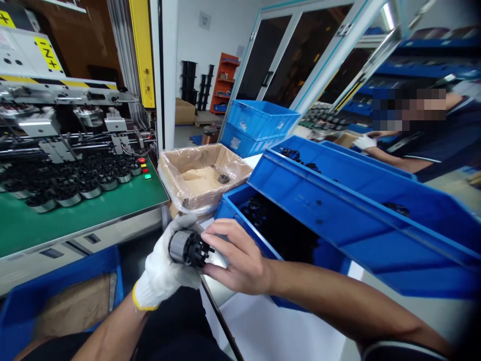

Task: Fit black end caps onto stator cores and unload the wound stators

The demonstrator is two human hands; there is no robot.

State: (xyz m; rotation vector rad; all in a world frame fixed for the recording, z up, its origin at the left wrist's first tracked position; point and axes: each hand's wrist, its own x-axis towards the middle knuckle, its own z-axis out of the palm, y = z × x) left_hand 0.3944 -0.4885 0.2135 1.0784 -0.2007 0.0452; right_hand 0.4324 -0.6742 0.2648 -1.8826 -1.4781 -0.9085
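Note:
A grey metal motor stator (180,245) lies on its side in my left hand (161,265), which wears a white glove with a yellow cuff and is closed around it. At its right end sits a black plastic end piece (196,250) with prongs. My bare right hand (240,258) is closed on this black piece, with fingers above and thumb below. Whether the piece is fully seated against the metal I cannot tell. Both hands are in front of the open carton (171,188) and a blue bin (229,208) of black parts.
Rows of similar stators (90,190) stand on the green machine table (124,215) at left. A larger blue bin (319,200) rests at right, partly over the lower one. Another blue bin (116,265) with cardboard is low at left. A co-worker (424,130) works beyond.

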